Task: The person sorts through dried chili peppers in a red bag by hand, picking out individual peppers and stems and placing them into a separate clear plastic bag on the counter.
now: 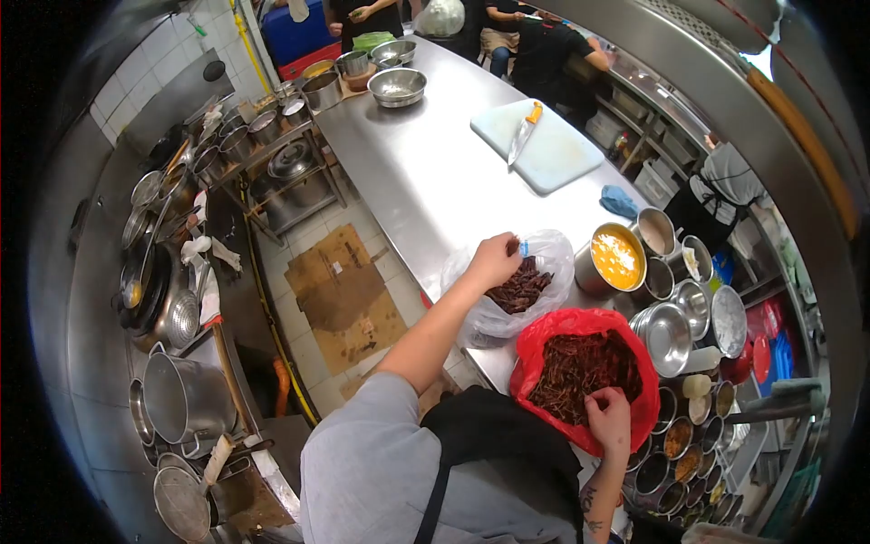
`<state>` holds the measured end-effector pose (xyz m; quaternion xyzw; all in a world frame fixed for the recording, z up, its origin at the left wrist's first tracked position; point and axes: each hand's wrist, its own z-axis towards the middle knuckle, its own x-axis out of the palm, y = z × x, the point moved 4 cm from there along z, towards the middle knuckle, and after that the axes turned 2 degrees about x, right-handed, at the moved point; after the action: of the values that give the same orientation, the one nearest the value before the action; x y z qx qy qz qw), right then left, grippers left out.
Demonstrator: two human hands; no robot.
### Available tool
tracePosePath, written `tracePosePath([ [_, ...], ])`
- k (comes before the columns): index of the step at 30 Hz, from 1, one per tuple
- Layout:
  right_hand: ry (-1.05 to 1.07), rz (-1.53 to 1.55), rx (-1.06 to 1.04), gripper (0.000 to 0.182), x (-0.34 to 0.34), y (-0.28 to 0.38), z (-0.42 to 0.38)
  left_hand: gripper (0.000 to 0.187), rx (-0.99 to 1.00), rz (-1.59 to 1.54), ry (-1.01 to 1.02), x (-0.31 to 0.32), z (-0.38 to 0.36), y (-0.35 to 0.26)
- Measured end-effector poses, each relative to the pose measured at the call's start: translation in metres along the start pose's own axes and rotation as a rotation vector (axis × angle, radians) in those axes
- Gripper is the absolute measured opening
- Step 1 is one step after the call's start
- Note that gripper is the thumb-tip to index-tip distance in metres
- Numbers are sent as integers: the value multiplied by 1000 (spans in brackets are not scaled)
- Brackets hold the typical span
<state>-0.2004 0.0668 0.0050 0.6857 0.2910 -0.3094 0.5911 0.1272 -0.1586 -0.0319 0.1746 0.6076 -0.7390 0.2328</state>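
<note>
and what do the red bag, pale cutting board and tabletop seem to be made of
Red bag: probably thin plastic, slightly shiny, crinkled around its rim.
Cutting board: likely plastic, matte, with no visible grain.
Tabletop: looks like smooth stainless steel, grey with bright glare.

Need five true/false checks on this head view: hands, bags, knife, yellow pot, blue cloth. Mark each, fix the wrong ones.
1. The knife lies on the cutting board. True.
2. The left hand is over the cutting board. False: it is over the clear bag.
3. The right hand is at the red bag. True.
4. The pot near the clear bag has a lid on. False: it is open, and its yellow contents show.
5. The blue cloth is on the table. True.
</note>
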Motion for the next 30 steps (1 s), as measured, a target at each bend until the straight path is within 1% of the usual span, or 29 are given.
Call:
tracePosePath([
  [1,-2,8,-20,17,2,3,0,23,13,57,35,18,-2,29],
  [2,29,12,1,18,2,5,1,25,25,115,70,27,-3,44],
  [3,29,4,-19,20,3,6,1,38,-118,247,339,34,-4,51],
  [5,28,-17,-57,24,4,5,2,55,-230,367,426,32,-25,35],
  [8,1,-67,-101,46,7,-10,6,71,-226,473,651,25,-42,8],
  [11,-54,-134,-137,79,13,-2,9,81,-141,649,525,31,-49,11],
  [14,123,-406,-31,101,24,16,7,77,-50,695,346,23,-49,3],
  [17,183,-399,28,106,24,20,10,57,79,176,260,5,-43,-22],
  [18,144,-380,20,100,23,17,11,50,143,111,203,0,-44,-36],
  [20,109,-253,45,95,26,3,18,36,271,-18,86,-8,-51,-72],
  [21,91,-189,58,92,26,0,20,31,300,-155,141,-7,-58,-90],
  [22,74,-190,53,88,25,1,21,26,328,-292,196,-7,-68,-109],
  [24,39,-192,46,81,23,3,22,28,374,-397,568,-4,-93,-151],
  [25,42,-175,40,76,26,-5,25,27,498,-541,722,14,-109,-159],
  [26,45,-159,33,72,32,-21,30,28,537,-621,906,31,-126,-166],
  [27,49,-143,25,68,34,-30,31,29,524,-619,1093,47,-143,-169],
  [28,42,-99,49,63,33,-30,30,32,574,-631,1153,60,-155,-170],
  [29,35,-55,71,59,29,-27,29,36,706,-518,1096,86,-166,-156],
  [30,24,-10,94,54,26,-24,27,46,720,-426,1026,95,-168,-149],
])
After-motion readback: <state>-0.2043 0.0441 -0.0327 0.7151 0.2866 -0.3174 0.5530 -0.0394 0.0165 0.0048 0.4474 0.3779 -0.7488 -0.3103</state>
